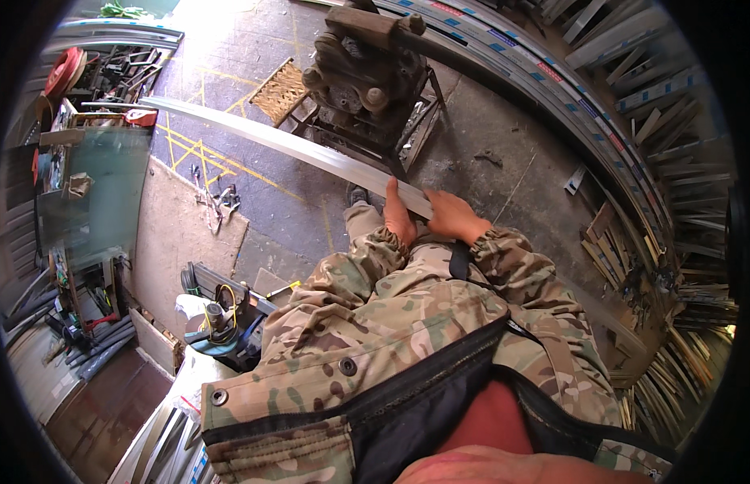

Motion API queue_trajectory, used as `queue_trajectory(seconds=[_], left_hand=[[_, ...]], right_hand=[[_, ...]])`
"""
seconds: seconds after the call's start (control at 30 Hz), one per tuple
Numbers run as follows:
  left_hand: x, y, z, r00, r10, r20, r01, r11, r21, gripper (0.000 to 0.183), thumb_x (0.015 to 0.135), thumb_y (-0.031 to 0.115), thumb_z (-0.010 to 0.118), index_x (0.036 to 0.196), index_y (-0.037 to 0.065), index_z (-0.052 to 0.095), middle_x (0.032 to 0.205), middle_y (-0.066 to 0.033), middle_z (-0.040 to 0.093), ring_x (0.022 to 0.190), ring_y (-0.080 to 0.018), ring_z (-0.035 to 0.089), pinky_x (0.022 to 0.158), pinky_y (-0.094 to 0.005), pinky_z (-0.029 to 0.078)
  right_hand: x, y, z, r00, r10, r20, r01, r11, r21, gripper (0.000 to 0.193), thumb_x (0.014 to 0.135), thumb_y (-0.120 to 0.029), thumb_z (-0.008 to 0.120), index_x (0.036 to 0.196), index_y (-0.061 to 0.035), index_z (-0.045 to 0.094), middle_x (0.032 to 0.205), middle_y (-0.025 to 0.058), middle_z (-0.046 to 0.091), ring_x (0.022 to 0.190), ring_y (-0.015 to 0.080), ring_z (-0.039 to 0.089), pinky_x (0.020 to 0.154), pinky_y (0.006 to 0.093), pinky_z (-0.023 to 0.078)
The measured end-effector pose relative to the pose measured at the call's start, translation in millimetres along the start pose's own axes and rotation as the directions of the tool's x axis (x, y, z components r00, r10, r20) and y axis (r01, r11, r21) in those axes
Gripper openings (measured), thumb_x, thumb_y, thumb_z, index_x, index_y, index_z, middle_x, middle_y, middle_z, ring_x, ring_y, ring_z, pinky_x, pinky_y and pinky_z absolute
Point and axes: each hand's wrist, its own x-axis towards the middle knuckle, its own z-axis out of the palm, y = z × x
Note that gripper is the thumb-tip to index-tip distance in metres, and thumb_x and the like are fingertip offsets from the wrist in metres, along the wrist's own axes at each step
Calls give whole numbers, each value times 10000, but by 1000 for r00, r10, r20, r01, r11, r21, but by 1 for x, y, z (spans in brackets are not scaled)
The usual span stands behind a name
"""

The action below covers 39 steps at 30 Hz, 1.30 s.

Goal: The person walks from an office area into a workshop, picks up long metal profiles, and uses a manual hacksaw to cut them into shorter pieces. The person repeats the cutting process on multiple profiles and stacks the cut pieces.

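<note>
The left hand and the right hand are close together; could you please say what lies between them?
In the head view, the near end of the long silvery strip lies between the left hand and the right hand, both holding it.

Both hands of a person in a camouflage-patterned jacket (375, 315) grip the near end of a long, straight, silvery-white bar (286, 145): the left hand (399, 219) with its thumb along the bar, the right hand (456, 216) just beside it. The bar extends toward the upper left above a grey floor (504, 129) marked with yellow lines. Beyond it stands a dark, grimy metal machine (355, 90) on a frame; at left, a flat tan board (177, 214) lies beside a greenish translucent panel (105, 202). Long strips (544, 77) line the right.
</note>
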Motion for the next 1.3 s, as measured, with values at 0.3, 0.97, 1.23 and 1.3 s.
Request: queue_trajectory(seconds=[0.3,0.97,1.23,1.3], left_hand=[[98,226,-64,900,363,-240,-314,924,219,568,878,410,567,1292,45,435,1232,-114,511,1118,-277,516,972,-447,421],[99,174,-28,837,392,-382,-301,913,277,618,846,502,617,1063,-70,527,977,-148,590,776,-266,594,582,-420,511],[147,242,-30,884,443,-152,-420,893,161,700,876,566,531,1271,-10,479,1132,-120,583,957,-261,594,837,-399,483],[158,232,-22,856,483,-185,-439,868,235,708,879,569,526,1280,-12,475,1135,-120,584,947,-258,591,832,-379,481]], right_hand=[[-168,221,12,986,165,-37,-170,961,-217,312,742,-83,622,1051,-50,640,1037,194,552,993,400,515,872,471,421],[-149,188,24,949,55,-311,-130,966,-225,164,767,-95,646,911,-65,572,927,177,551,936,391,530,773,486,437],[-218,260,-7,887,380,-263,-454,821,-345,208,751,-128,679,843,-24,524,874,206,516,865,426,503,710,503,400],[-212,263,-15,864,449,-228,-503,785,-361,199,775,-126,676,842,-19,522,884,206,518,873,421,508,704,510,408]])
